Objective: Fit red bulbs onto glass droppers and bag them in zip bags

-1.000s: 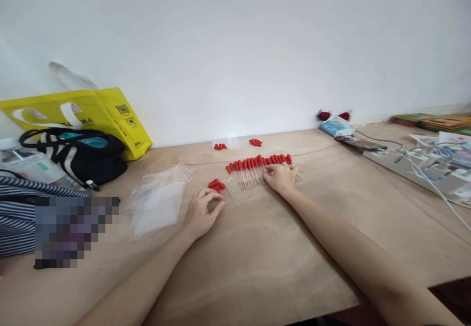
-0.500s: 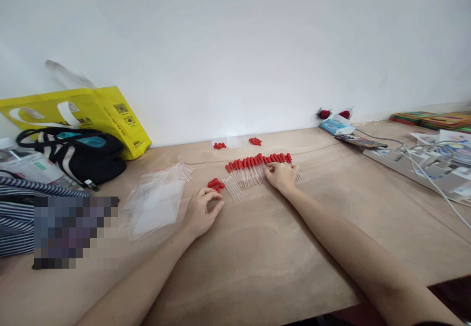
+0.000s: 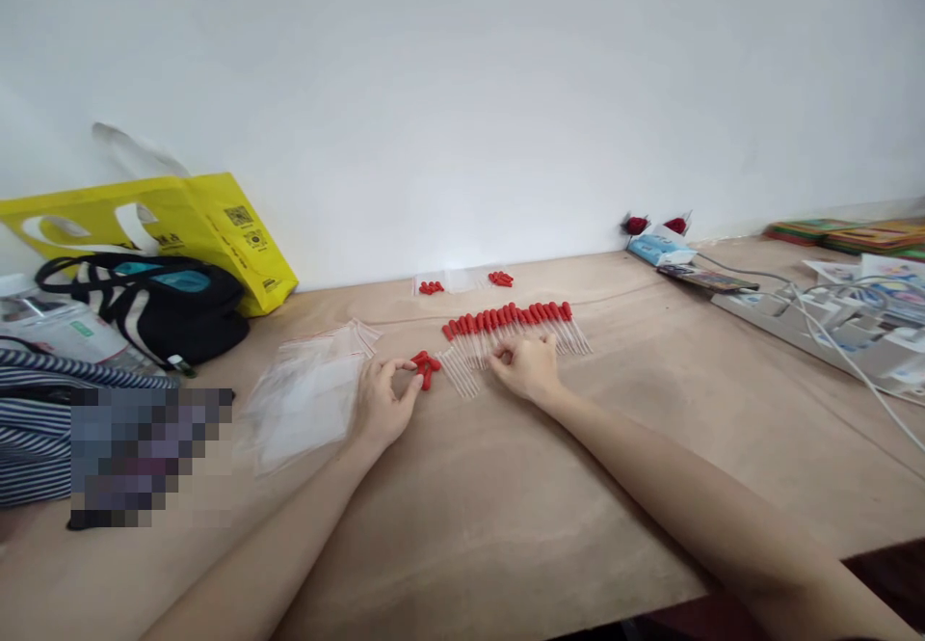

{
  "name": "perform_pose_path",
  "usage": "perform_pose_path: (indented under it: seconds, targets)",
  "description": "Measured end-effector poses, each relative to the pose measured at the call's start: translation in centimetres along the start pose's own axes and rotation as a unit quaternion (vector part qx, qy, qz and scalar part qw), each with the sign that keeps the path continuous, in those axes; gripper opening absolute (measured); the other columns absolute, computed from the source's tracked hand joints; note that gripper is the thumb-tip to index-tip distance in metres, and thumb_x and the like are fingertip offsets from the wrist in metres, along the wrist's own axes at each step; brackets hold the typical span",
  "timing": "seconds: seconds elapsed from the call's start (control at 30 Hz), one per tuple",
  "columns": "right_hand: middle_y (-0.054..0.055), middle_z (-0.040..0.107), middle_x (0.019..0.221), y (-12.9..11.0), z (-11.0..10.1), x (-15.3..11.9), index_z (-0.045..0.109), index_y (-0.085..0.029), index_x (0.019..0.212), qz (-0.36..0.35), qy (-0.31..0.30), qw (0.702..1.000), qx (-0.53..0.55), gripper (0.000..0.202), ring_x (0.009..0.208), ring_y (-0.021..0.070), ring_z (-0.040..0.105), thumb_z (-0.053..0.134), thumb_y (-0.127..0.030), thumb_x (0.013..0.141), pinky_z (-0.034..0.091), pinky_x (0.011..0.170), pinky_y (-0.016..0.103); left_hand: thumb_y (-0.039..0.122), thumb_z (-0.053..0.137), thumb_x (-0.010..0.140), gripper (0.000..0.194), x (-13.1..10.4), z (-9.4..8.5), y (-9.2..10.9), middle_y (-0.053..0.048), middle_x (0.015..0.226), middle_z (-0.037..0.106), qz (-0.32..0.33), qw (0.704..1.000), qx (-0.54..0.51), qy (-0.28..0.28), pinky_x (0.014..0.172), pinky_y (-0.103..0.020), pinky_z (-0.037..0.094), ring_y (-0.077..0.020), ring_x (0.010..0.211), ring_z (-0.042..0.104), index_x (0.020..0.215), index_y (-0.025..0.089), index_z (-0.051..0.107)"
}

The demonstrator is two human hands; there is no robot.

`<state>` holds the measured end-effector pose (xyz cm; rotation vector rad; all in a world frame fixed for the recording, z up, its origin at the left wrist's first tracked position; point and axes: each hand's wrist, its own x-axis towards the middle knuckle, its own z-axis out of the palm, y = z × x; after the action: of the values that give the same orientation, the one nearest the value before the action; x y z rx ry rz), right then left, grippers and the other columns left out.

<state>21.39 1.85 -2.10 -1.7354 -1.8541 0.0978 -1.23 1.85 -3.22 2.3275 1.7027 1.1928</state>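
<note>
The row of red-bulbed droppers [image 3: 504, 316] lies on the surface [image 3: 462, 516]. In front of the row, the right hand [image 3: 529, 366] curls by the tubes, thumb and fingertips close together; whether they grip one cannot be told. Left of the row, the left hand [image 3: 383, 400], thumb and index finger apart, is at loose red bulbs [image 3: 427, 368]. Bare clear tubes [image 3: 460, 375] adjoin the row's left end.

The left hand [image 3: 381, 402] forms a pinch shape (turned inward), and the right hand [image 3: 531, 367] angles leftward, half-curled.
</note>
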Motion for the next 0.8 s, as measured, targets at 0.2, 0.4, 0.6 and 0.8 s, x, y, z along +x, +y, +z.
perform_pose_path:
  seconds: [0.2, 0.4, 0.6, 0.8]
  targets:
    - [0.005, 0.066, 0.069, -3.4, 0.2, -0.6, 0.067, -0.021, 0.068, 0.042, -0.099, 0.993, -0.045, 0.033, 0.074, 0.0197, 0.057, 0.050, -0.049, 0.074, 0.022, 0.083, 0.042, 0.030, 0.051, 0.076, 0.026, 1.5, 1.4, -1.8, -0.009, 0.092, 0.054, -0.094, 0.995, -0.030, -0.002, 0.074, -0.035, 0.046, -0.0212, 0.085, 0.055, 0.096, 0.015, 0.057]
    - [0.009, 0.067, 0.074, -4.1, 0.3, -0.4, 0.066, -0.019, 0.067, 0.057, -0.140, 0.986, -0.067, 0.033, 0.074, 0.0209, 0.059, 0.047, -0.043, 0.076, 0.023, 0.086, 0.044, 0.027, 0.054, 0.074, 0.014, 2.7, 2.1, -2.3, -0.005, 0.078, 0.057, -0.077, 0.996, -0.028, -0.033, 0.069, -0.032, 0.045, -0.0181, 0.075, 0.056, 0.077, 0.016, 0.062]
    - [0.009, 0.066, 0.073, -4.6, 0.7, -0.4, 0.065, -0.017, 0.067, 0.050, -0.147, 0.985, -0.078, 0.028, 0.074, 0.0206, 0.059, 0.047, -0.036, 0.077, 0.024, 0.085, 0.044, 0.027, 0.051, 0.076, 0.013, 2.6, 2.1, -2.2, -0.005, 0.080, 0.059, -0.054, 0.998, -0.037, -0.025, 0.068, -0.032, 0.045, -0.0194, 0.080, 0.056, 0.077, 0.017, 0.060]
    - [0.004, 0.065, 0.070, -3.4, 0.2, -1.0, 0.064, -0.019, 0.069, 0.039, -0.097, 0.995, -0.007, 0.028, 0.070, 0.0172, 0.056, 0.046, -0.037, 0.079, 0.030, 0.079, 0.037, 0.032, 0.045, 0.080, 0.019, 2.1, 1.3, -1.5, -0.006, 0.084, 0.060, -0.038, 0.997, -0.061, 0.009, 0.070, -0.032, 0.046, -0.0196, 0.081, 0.057, 0.083, 0.017, 0.056]
